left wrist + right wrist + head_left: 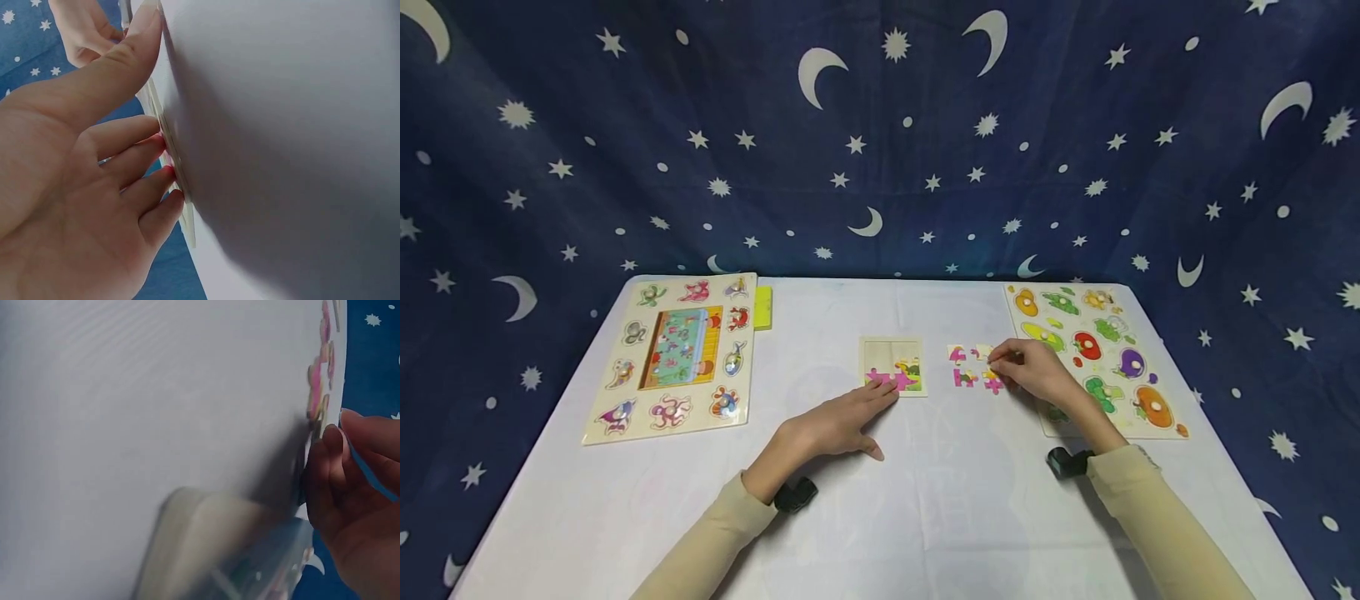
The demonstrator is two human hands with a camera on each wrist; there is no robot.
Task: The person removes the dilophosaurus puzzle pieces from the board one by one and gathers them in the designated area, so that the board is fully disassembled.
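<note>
My left hand (838,423) lies with fairly straight fingers over the lower edge of a small wooden puzzle tray (862,354). Its fingertips touch the tray's near side, where pink and green jigsaw pieces (912,379) are fitted. The left wrist view shows the same fingers (150,192) along the tray's rim, the thumb apart. To the tray's right lie several loose jigsaw pieces (963,378). My right hand (1037,368) reaches over them, thumb and fingers bent close together. Whether a piece is between its fingertips cannot be made out, even in the right wrist view.
A sea-animal peg board (625,367) lies at the left, a yellow block (763,308) by its far corner. At the right, partly behind the right arm, is a vegetable peg board (1120,425). A star-patterned curtain (880,167) hangs behind the white table (917,517).
</note>
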